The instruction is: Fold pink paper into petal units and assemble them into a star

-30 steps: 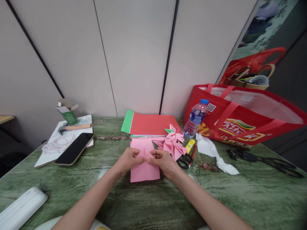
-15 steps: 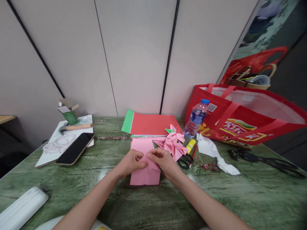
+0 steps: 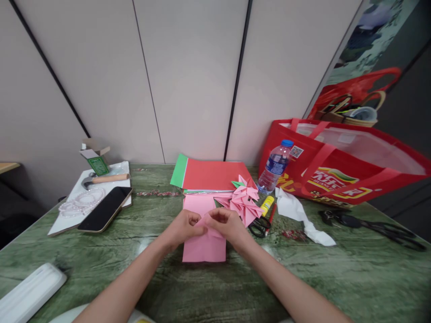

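A piece of pink paper [image 3: 204,249] is held between my two hands near the middle of the table, its lower part hanging flat toward me. My left hand [image 3: 185,228] pinches it from the left with thumb and fingers. From the right, my right hand [image 3: 226,225] pinches the same paper, the fingertips of both hands almost meeting. More pink paper [image 3: 199,202] lies just behind the hands. Folded pink paper shapes [image 3: 245,205] with pointed tips rest beside my right hand. The exact fold under my fingertips is hidden.
Red and green sheets [image 3: 218,175] lie at the back. To the right are a glue stick [image 3: 267,206], scissors [image 3: 260,227], a water bottle [image 3: 275,167], tissue [image 3: 296,213], black shears [image 3: 377,226] and a red bag [image 3: 323,175]. A phone [image 3: 106,210] and hammer [image 3: 109,178] lie left.
The pink paper's lower edge has come slightly nearer to me. Both hands keep their pinch in almost the same place.
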